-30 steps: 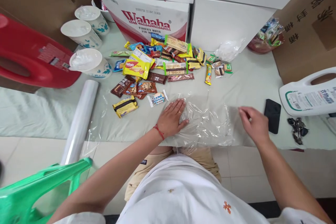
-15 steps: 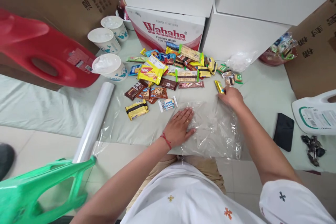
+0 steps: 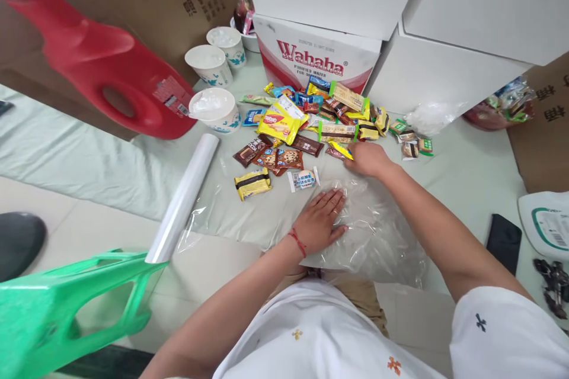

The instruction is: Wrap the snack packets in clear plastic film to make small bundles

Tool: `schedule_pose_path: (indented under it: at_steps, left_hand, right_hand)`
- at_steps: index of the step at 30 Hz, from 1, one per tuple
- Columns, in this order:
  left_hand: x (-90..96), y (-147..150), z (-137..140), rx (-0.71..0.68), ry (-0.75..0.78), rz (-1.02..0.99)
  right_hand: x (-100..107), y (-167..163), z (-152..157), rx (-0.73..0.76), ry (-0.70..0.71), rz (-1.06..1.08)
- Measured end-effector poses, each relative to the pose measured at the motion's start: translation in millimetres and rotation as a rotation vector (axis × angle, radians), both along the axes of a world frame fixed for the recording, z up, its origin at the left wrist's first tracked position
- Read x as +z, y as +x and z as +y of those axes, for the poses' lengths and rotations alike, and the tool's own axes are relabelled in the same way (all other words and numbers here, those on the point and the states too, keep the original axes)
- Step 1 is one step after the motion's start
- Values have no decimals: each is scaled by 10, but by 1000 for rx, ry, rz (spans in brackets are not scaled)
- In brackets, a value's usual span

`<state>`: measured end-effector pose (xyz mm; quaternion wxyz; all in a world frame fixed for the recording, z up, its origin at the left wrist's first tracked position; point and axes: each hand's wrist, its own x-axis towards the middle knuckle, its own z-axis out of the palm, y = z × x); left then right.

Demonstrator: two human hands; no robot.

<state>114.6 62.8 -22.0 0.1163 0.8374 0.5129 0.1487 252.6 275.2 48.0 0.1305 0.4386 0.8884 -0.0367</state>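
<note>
My left hand [image 3: 320, 220] lies flat with its fingers stretched out on a sheet of clear plastic film [image 3: 377, 237] at the table's front. Between the fingers of my right hand [image 3: 367, 159] is a small yellow snack packet [image 3: 341, 150], held at the near right side of the snack pile. Closest to my left hand is a white-wrapped biscuit [image 3: 304, 179]. A yellow packet with a dark band [image 3: 252, 184] lies farther left. Behind them are brown cookie packets [image 3: 289, 159], a large yellow wafer pack [image 3: 281, 123] and a bar with green ends [image 3: 338, 131].
A roll of film [image 3: 183, 198] leans over a green stool [image 3: 26, 302] at the left. Paper cups [image 3: 216, 111] and a red jug [image 3: 146, 95] stand behind it. White boxes [image 3: 462, 71] line the back; a phone [image 3: 504, 243] and keys [image 3: 553, 287] lie right.
My right hand has moved left with the yellow packet, from beside the small biscuits to the pile's near edge. My left hand stays flat on the film. The view has shifted slightly.
</note>
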Motion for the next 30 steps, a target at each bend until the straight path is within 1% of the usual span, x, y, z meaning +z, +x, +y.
schedule_pose_path:
  at_steps: [2, 4, 7, 10, 12, 14, 15, 16, 18, 21, 23, 25, 27, 28, 30]
  left_hand:
    - [1, -2, -5, 1, -1, -3]
    - [5, -5, -8, 1, -5, -3]
    - [7, -9, -11, 1, -8, -5]
    - [-5, -11, -11, 1, -9, -12]
    - [-18, -11, -10, 2, -3, -17]
    - [-27, -11, -9, 4, 1, -16]
    - [-28, -11, -8, 4, 0, -14]
    - [-27, -12, -7, 3, -2, -11]
    - [-16, -14, -3, 0, -5, -10]
    - [19, -22, 4, -8, -14, -26]
    - [47, -32, 11, -5, -29, -45]
    - [70, -46, 20, 3, -51, -59]
    - [78, -62, 33, 2, -67, -66]
    - [76, -70, 40, -4, -72, -70]
    - [60, -83, 55, -16, -79, -81]
  right_hand:
    - [67, 30, -46, -36, -44, 21]
    - [146, -51, -79, -33, -45, 111]
    - [202, -425, -96, 6, -7, 215]
    - [151, -906, -80, 55, -26, 164]
    - [108, -1126, -68, 72, -60, 99]
    - [105, -1184, -71, 65, -77, 59]
    - [126, -1143, -81, 58, -78, 48]
    - [161, -1055, -100, 54, -74, 41]
    - [261, -750, -168, 41, -60, 23]
    - [438, -67, -369, 57, -67, 50]
    - [538, 421, -577, 98, -125, 116]
    - [596, 833, -826, 118, -195, 168]
    - [595, 1106, -1070, 117, -237, 199]
    - [570, 1184, -1177, 116, -247, 205]
    - [482, 1231, -1341, 125, -256, 198]
